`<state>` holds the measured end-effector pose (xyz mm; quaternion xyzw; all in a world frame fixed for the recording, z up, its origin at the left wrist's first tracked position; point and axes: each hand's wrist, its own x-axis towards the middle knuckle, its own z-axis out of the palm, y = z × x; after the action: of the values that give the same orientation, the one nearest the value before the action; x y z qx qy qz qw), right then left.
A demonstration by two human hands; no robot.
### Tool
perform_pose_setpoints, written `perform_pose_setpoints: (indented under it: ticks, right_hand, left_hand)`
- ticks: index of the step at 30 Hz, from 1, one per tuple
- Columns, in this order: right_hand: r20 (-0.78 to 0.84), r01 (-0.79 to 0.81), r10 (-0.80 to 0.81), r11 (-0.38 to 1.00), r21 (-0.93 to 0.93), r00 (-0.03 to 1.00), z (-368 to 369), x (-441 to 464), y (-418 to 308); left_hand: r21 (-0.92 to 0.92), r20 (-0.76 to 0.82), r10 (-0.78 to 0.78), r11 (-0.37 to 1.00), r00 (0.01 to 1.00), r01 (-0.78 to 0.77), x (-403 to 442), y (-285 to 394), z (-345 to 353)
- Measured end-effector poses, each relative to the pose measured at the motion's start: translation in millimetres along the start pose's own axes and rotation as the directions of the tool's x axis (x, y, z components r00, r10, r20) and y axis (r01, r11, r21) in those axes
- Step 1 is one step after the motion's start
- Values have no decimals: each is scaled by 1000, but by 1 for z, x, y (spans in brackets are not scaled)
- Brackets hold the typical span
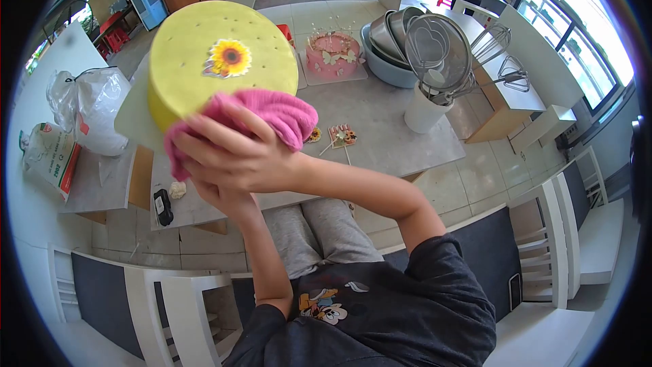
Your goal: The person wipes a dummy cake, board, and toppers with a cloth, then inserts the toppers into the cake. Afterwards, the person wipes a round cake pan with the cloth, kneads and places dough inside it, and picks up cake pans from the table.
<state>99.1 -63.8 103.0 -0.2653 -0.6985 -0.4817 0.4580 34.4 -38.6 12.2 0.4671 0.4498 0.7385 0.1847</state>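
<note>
So, the yellow cake (187, 41) with the sunflower (232, 60) on top is right in front of the hands, over the table's left end; its top faces the camera and a white board (130, 119) pokes out beneath, though I can't tell if it's resting on anything. Whether it's real or a dummy I can't say; my guess is a bulky thing with a skin that dents or smears easily, so I'd treat it as fragile; I'd lift by the board, palms underneath, and keep fingertips off the sides and that sunflower. The pink cloth (285, 115) bunched at its near edge looks soft, limp and next to weightless; grab it anywhere. The right hand (238, 153) has its fingers curled over that cloth, a bit blurry; the left hand (212, 194) is tucked underneath, mostly hidden, so no telling what its fingers are doing.

Further out on the gray table (401, 136): a pink cake (322, 64) with butterflies; nested metal bowls (385, 35); a white container (424, 112) stuffed with whisks and a strainer (438, 51).
</note>
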Motion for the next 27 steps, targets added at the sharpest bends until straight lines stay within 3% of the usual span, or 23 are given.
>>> perform_pose_setpoints:
  ticks: [1, 3, 5, 6, 7, 9, 11, 13, 15, 17, 19, 20, 21, 23, 25, 27]
  right_hand:
    - [75, -27, 22, 998, 61, 997, 1, 10, 4]
    - [61, -111, 104, 986, 123, 993, 7, 23, 10]
    - [161, -342, 316, 923, 173, 935, 13, 29, 20]
    - [177, -447, 420, 879, 165, 890, 18, 30, 28]
    - [419, -593, 513, 801, 82, 750, 15, 38, 45]
    - [599, -803, 650, 595, -20, 467, 14, 45, 83]
    - [734, -783, 563, 618, -69, 380, 36, 19, 127]
    - [769, -822, 589, 548, -154, 249, 22, 24, 113]
    - [769, -797, 541, 600, -68, 341, 3, 26, 81]
    - [613, -606, 504, 794, -51, 608, -6, 6, 28]
    - [362, -314, 359, 932, -181, 860, -1, -8, -9]
    - [377, -201, 275, 954, -224, 885, -4, -11, -11]
    - [380, -200, 273, 955, -219, 884, -2, -9, -8]
    - [535, -538, 430, 841, 55, 727, 8, -3, 13]
    - [627, -608, 496, 793, -44, 601, 13, 17, 43]
    - [739, -773, 540, 633, -40, 403, 16, 29, 84]
  left_hand:
    - [-160, 89, 4, 987, 996, 11, 5, 12, -6]
    - [-463, 256, 53, 883, 965, 74, 13, 30, -14]
    - [-400, 231, 68, 916, 971, 31, 9, 30, -16]
    - [-229, 239, 88, 973, 967, -32, 4, 25, -19]
    - [-52, 247, 106, 994, 963, -96, 0, 21, -21]
    - [-109, 293, 77, 993, 953, -46, -13, 20, -24]
    - [-158, 342, 50, 987, 938, 4, -24, 20, -25]
    - [-176, 359, -53, 977, 932, 124, -29, 21, -23]
    - [-183, 346, -29, 978, 938, 98, -26, 20, -21]
    - [-181, 337, -15, 980, 941, 81, -25, 16, -18]
    - [-326, 324, 56, 944, 944, 55, -27, 4, -18]
    - [-324, 321, 52, 944, 946, 58, -25, 1, -19]
    - [-327, 355, 14, 939, 935, 110, -23, -2, -21]
    - [-322, 386, -31, 932, 922, 166, -20, 3, -24]
    - [-187, 451, -61, 969, 890, 161, -13, 21, -28]
    - [-191, 459, -43, 971, 887, 146, -12, 24, -35]
